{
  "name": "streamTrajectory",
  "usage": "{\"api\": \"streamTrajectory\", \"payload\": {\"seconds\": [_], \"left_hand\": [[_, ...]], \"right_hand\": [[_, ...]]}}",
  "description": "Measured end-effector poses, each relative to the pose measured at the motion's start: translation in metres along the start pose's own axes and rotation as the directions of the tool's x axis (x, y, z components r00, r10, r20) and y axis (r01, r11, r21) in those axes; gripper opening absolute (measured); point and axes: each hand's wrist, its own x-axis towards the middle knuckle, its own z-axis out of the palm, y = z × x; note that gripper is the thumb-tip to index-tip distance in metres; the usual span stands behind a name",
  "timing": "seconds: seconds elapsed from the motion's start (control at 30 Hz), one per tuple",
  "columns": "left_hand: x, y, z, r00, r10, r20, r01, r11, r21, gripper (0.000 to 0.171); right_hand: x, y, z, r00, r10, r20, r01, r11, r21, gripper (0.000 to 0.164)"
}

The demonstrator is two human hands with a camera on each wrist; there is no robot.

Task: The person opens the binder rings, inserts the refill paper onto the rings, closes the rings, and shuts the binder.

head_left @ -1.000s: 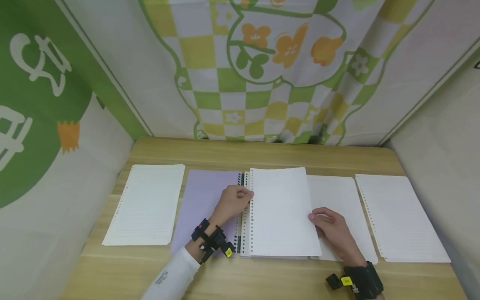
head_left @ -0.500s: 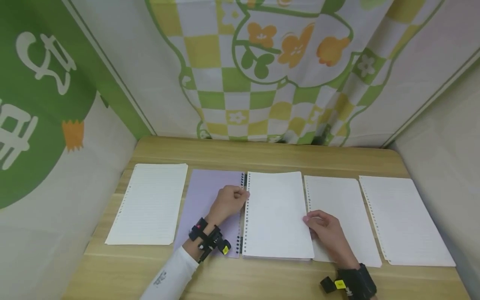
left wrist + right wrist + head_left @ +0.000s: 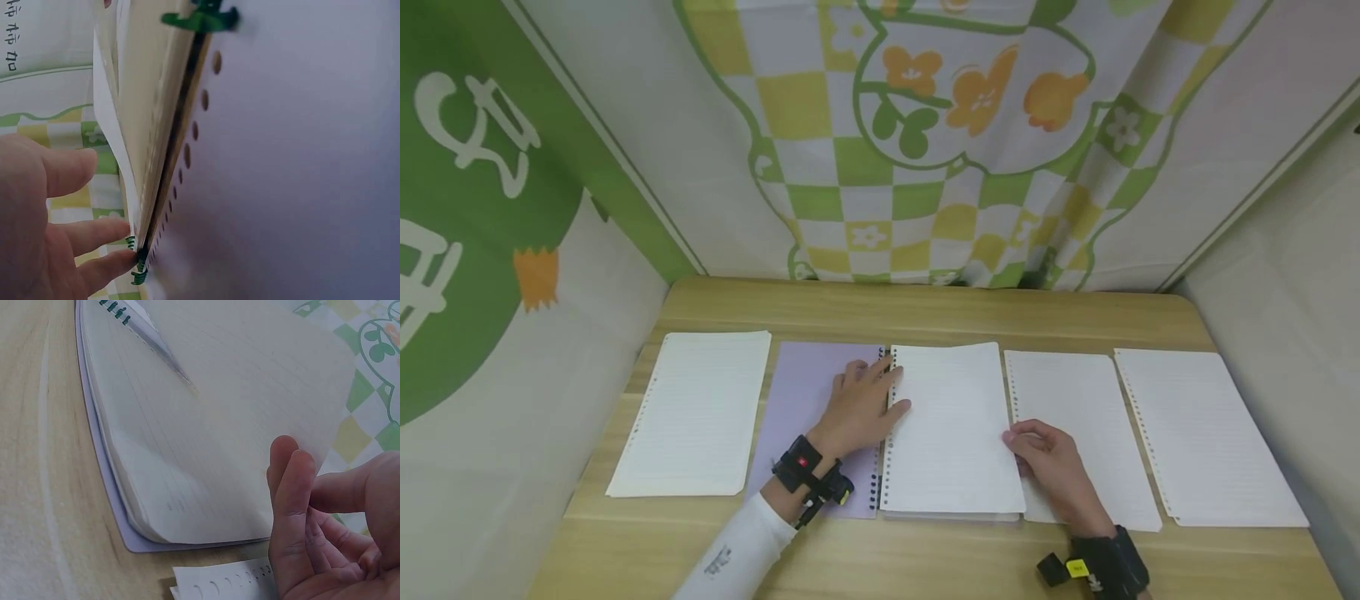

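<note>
A ring-binder notebook lies spread in the middle, its purple cover (image 3: 801, 396) on the left and white punched lined sheets on the right. My left hand (image 3: 856, 412) lies across the spine, fingers spread, fingertips at the punched edge of the top loose-leaf sheet (image 3: 955, 433). In the left wrist view, two fingers of that hand reach the far green rings (image 3: 139, 276), and a nearer green ring (image 3: 200, 20) stands out from the spine. My right hand (image 3: 1054, 468) pinches the right edge of the top sheet between thumb and fingers. The right wrist view shows that sheet raised over the pages below (image 3: 150, 500).
One stack of punched paper (image 3: 692, 417) lies left of the notebook. To its right are two more, a near one (image 3: 1075, 400) beside the right hand and a farther one (image 3: 1213, 442). The wooden table (image 3: 925, 562) meets a patterned curtain (image 3: 925, 208) at the back.
The top sheet has shifted left until its punched edge lines up with the rings. My left hand has let go of that edge and spread its fingers over the spine; the right still pinches.
</note>
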Motion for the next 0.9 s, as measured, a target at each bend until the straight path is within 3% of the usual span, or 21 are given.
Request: {"api": "streamTrajectory", "payload": {"seconds": [0.3, 0.4, 0.5, 0.67, 0.77, 0.9], "left_hand": [[-0.010, 0.000, 0.002, 1.000, 0.026, -0.016, -0.026, 0.999, 0.023, 0.056], [-0.026, 0.000, -0.001, 0.998, 0.058, -0.008, -0.058, 0.998, 0.012, 0.055], [-0.049, 0.000, -0.003, 0.992, 0.115, 0.044, -0.114, 0.993, -0.009, 0.057], [-0.085, -0.004, -0.001, 0.966, 0.214, 0.147, -0.207, 0.976, -0.063, 0.065], [-0.096, -0.005, 0.001, 0.953, 0.246, 0.174, -0.238, 0.969, -0.067, 0.067], [-0.101, -0.005, 0.005, 0.949, 0.257, 0.180, -0.256, 0.966, -0.034, 0.070]], "right_hand": [[0.004, 0.004, 0.000, 1.000, -0.005, 0.002, 0.005, 1.000, 0.011, 0.033], [0.004, 0.004, 0.000, 1.000, 0.001, 0.003, -0.001, 1.000, 0.014, 0.032], [0.003, 0.004, 0.001, 1.000, -0.004, 0.009, 0.004, 1.000, 0.003, 0.033], [0.003, 0.003, 0.002, 1.000, -0.011, 0.014, 0.011, 0.999, -0.037, 0.030], [0.002, 0.003, 0.002, 1.000, -0.023, 0.009, 0.024, 0.997, -0.071, 0.030], [0.002, 0.003, 0.001, 0.999, -0.043, 0.003, 0.043, 0.994, -0.096, 0.029]]}}
